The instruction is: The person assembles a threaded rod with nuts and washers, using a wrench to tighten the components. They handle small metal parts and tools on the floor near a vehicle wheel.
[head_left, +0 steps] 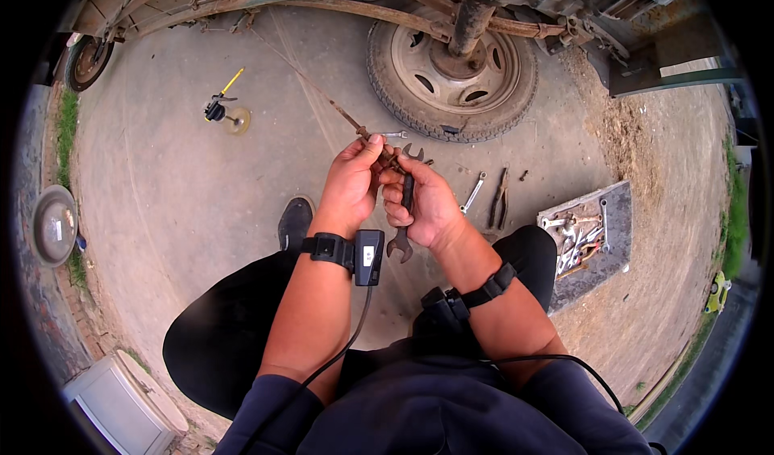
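My left hand (350,182) pinches the near end of a long, thin rusty rod (343,113), which slants away up to the left toward the vehicle's underside. Close beside it, my right hand (426,197) is closed around a dark double-ended open-end wrench (400,244). One jaw of that wrench points down below the fist; the other shows above the fingers, near the rod's end. The fingertips of both hands meet at the rod's end and partly hide it. A small shiny wrench (395,135) lies on the ground just beyond them.
A vehicle wheel (451,76) with rusty frame parts stands ahead. On the ground at right are a combination wrench (474,193), pliers (501,198) and an open toolbox (622,229) full of tools. An oil can (236,121) stands at left, a metal basin (55,225) farther left.
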Available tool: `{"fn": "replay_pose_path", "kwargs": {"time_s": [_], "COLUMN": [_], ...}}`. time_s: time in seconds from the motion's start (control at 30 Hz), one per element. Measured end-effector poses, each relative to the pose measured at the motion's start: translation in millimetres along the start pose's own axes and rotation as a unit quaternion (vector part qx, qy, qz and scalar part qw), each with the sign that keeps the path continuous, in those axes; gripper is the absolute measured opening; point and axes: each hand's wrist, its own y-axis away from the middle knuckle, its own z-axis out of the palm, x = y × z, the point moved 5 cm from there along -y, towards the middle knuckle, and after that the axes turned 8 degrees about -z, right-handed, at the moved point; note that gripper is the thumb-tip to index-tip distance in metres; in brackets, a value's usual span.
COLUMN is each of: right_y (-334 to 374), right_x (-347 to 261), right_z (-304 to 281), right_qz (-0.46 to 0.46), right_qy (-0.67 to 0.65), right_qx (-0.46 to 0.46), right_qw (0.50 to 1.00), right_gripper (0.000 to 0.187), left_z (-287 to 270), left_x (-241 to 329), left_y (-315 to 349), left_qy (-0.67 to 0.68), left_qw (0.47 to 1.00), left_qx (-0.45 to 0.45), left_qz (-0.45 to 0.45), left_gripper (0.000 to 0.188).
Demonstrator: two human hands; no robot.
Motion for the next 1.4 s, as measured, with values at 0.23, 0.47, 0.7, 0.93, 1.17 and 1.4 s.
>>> {"fn": "replay_pose_path", "kwargs": {"time_s": [0.23,0.47,0.7,0.93,1.17,1.4], "right_y": [-0.5,-1.0,27.7,15.3,8.9,9.0], "right_x": [-3.9,-26.8,-58.1,-36.3,-24.7,-33.3], "right_z": [0.1,0.6,43.4,6.1,5.9,6.8], "right_qz": [-0.019,-0.093,-0.249,-0.151,-0.064,-0.073], "right_qy": [0.044,0.253,0.724,0.313,0.195,0.225], "right_qx": [0.032,0.012,0.083,0.117,0.080,0.070], "right_qw": [0.998,0.963,0.638,0.931,0.975,0.969], "right_gripper": [0.040,0.028,0.027,0.034,0.037,0.027], "left_z": [-0.2,3.1,3.2,8.0,5.9,0.6], "left_x": [1.9,6.2,10.3,10.7,10.5,10.2], "left_y": [2.1,4.3,5.5,7.8,7.0,2.5], "left_qy": [-0.002,-0.037,-0.046,-0.040,-0.043,-0.047], "left_qw": [1.000,0.999,0.998,0.999,0.999,0.999], "left_qx": [-0.019,-0.006,0.032,0.005,0.006,-0.005], "left_qz": [-0.003,0.014,0.022,0.032,0.020,0.027], "left_gripper": [0.015,0.015,0.014,0.016,0.016,0.015]}}
